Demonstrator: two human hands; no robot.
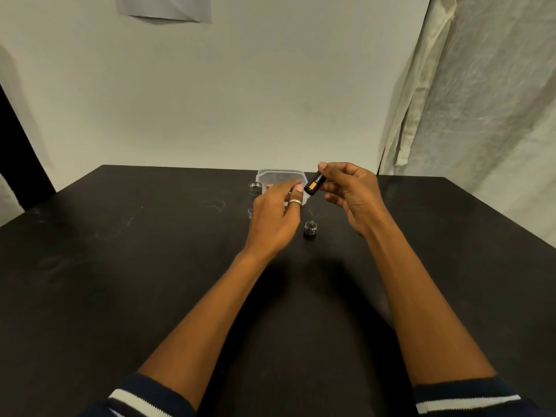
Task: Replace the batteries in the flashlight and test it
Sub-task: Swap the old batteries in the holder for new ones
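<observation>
right hand (349, 191) pinches a battery (314, 184) between thumb and fingertips, lifted off the table (120, 266). it is tilted, copper end down-left, black end up at the thumb. left hand (276, 212) sits just beside it, over the near edge of the clear box (281, 175), fingers loosely curled; cannot tell if it holds anything. flashlight (255, 188) stands upright just left of the box, partly hidden behind the left hand. cap (310, 229) sits on the table spring up, near the hands and apart from the flashlight. something orange in the box, maybe another cell, too small to be sure.

step looks like loading this cell into the flashlight. to do it well:
- steady the flashlight with the left hand first; it's tall and narrow and will likely tip if nudged.
- confirm the open end is up; can't tell from here.
- check polarity. the spring on the cap suggests the flat end faces the cap, so the copper end likely goes in first. no marks readable, so verify on the tube.
- line the cell up with the bore and lower it in, don't drop it.
- leave the cap where it is, in reach.
</observation>
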